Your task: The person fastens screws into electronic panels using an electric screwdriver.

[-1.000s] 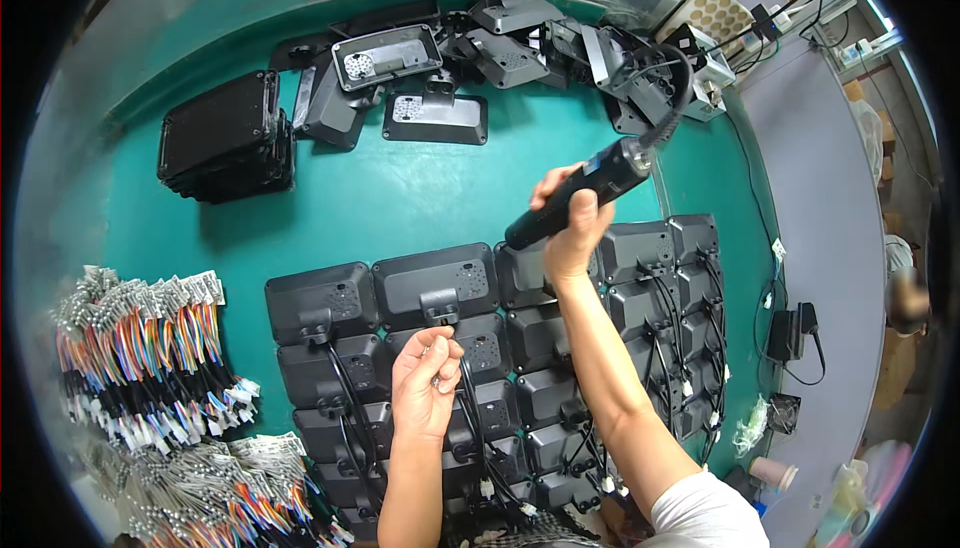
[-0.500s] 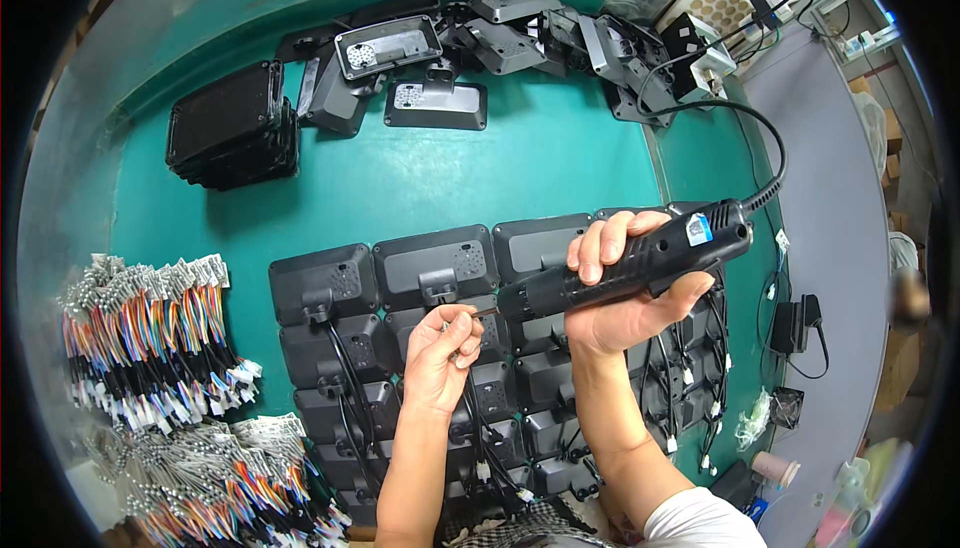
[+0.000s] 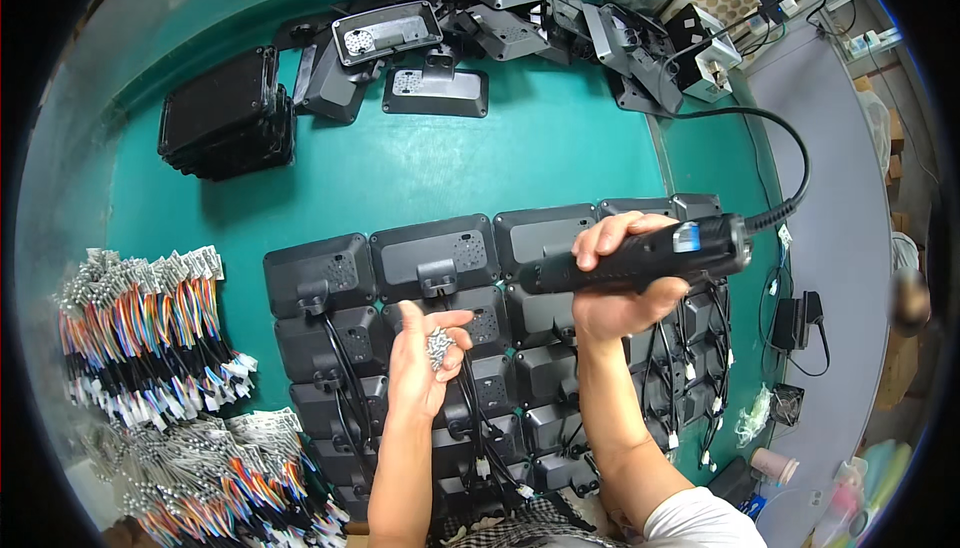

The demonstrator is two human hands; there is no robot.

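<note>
My left hand (image 3: pixel 420 360) is cupped upward with its thumb and forefinger apart, a small heap of silver screws (image 3: pixel 437 348) resting in the palm. Wrapped in my right hand (image 3: pixel 622 283) is a black electric screwdriver (image 3: pixel 655 256), held sideways with its tip end pointing left; the bit is blurred. A black cable (image 3: pixel 803 153) runs from its back end. Both hands are above rows of black plastic housings (image 3: pixel 425 256), laid back side up. Several of these have brackets and black cables (image 3: pixel 345 363) with white plugs trailing toward me.
Bundles of coloured wires with white connectors (image 3: pixel 150 333) lie at the left on the green mat (image 3: pixel 400 173). A stack of black panels (image 3: pixel 225 118) stands at the far left. Loose black housings (image 3: pixel 510 33) are heaped along the back. A black power adapter (image 3: pixel 792 323) lies at the right.
My left hand has drawn away from the screwdriver's tip and turned palm up, its fingers loosening to show the screws. The screwdriver has shifted slightly down.
</note>
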